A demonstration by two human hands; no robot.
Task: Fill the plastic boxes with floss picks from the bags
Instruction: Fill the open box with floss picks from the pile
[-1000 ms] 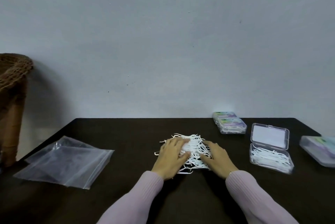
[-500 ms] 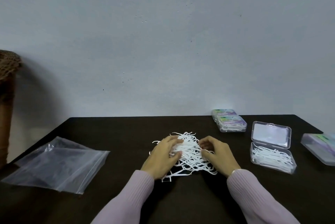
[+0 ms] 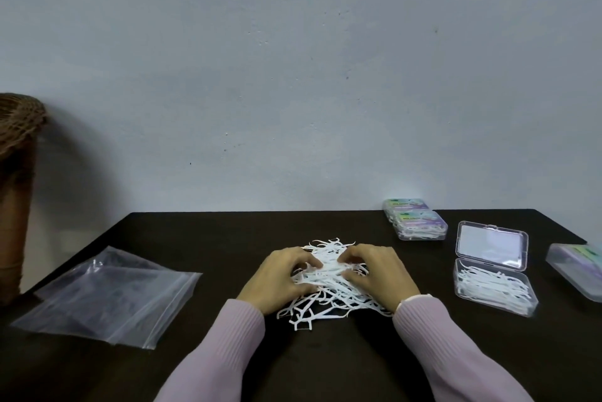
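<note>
Head view: both hands are down on the pile of floss picks (image 3: 329,284) in the middle of the dark table (image 3: 202,232). The left hand (image 3: 280,278) curls its fingers into the pile's left side, gripping picks, and the right hand (image 3: 381,274) curls in from the right, fingertips nearly meeting the left's over the heap. Loose picks spill out toward the person, just below the left wrist. Right of the right hand sits the open box (image 3: 492,274), lid up, its tray part filled with picks. Beyond it, by the wall, two closed boxes (image 3: 415,222) lie touching; another closed box (image 3: 576,271) sits at the far right edge. Well left of the left hand lie the clear bags (image 3: 107,294), flat; a wicker basket (image 3: 19,128) stands farther left.
</note>
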